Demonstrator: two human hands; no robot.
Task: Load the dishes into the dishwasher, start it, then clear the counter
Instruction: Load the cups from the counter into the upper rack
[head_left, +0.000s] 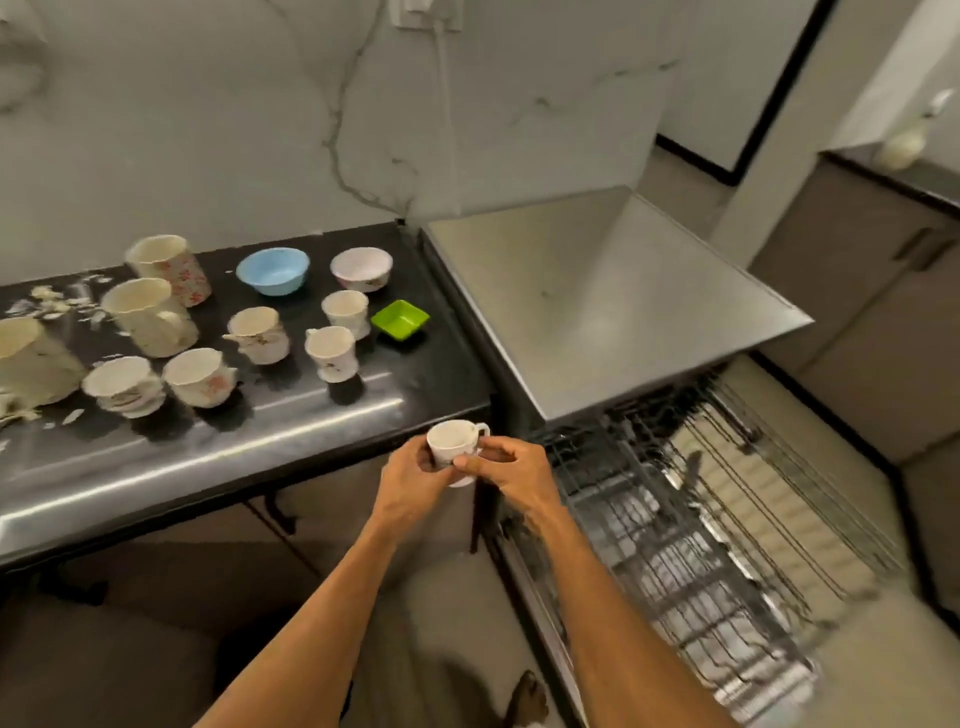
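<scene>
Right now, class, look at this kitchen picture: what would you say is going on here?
A person is loading dishes. The left hand and right hand together hold a small white cup in the air, between the edge of the counter and the pulled-out rack of the open dishwasher. Other cups and mugs, a blue bowl, a white bowl and a green dish stand on the counter. The rack is too blurred to tell what it holds.

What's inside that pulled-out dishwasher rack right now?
Only bare wire tines show in the rack; no dishes visible. Its rear end is hidden under the dishwasher's steel top. The cup is outside it, held by the left hand and right hand.
</scene>
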